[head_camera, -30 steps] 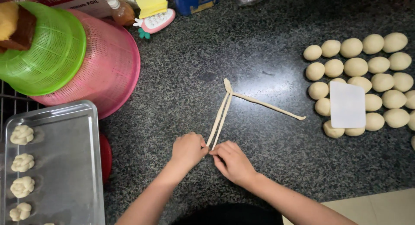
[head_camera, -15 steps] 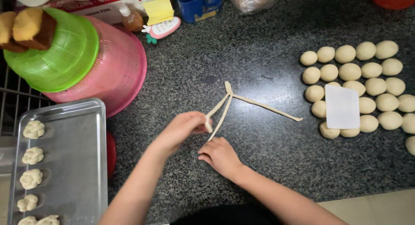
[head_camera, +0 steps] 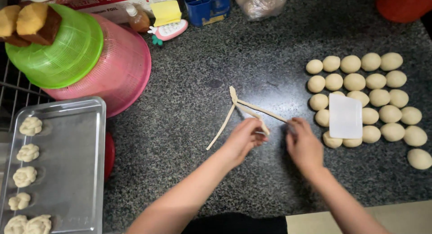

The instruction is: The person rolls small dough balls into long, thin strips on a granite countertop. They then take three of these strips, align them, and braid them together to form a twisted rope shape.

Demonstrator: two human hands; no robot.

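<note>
- Pale dough strands [head_camera: 245, 109], three thin ropes pinched together at their far tip, lie fanned out on the dark speckled counter [head_camera: 189, 103], between the pink basket and the block of dough balls
- The left hand [head_camera: 243, 137] pinches the near end of the middle strand between fingertips, just right of the loose left strand, which lies free on the counter
- The right hand [head_camera: 303, 144] is closed on the near end of the right strand, just left of the white scraper [head_camera: 345, 115]; how tightly it grips cannot be told, since the fingers curl over the end
- Judged from how the strands lie, the work is at the start of a braid: the ropes are joined at the top but no crossing shows yet
- The next move would seem to call for lifting one outer strand over the middle one without stretching or tearing it, keeping the joined tip flat on the counter
- The dough balls [head_camera: 360, 81] sit in rows right of the strands, the scraper lying on some of them
- Left of the strands, a metal tray [head_camera: 67, 171] holds finished knotted pieces [head_camera: 24, 175] along its left edge, below the pink basket [head_camera: 121, 72] and the green basket [head_camera: 58, 54] stacked on it
</note>
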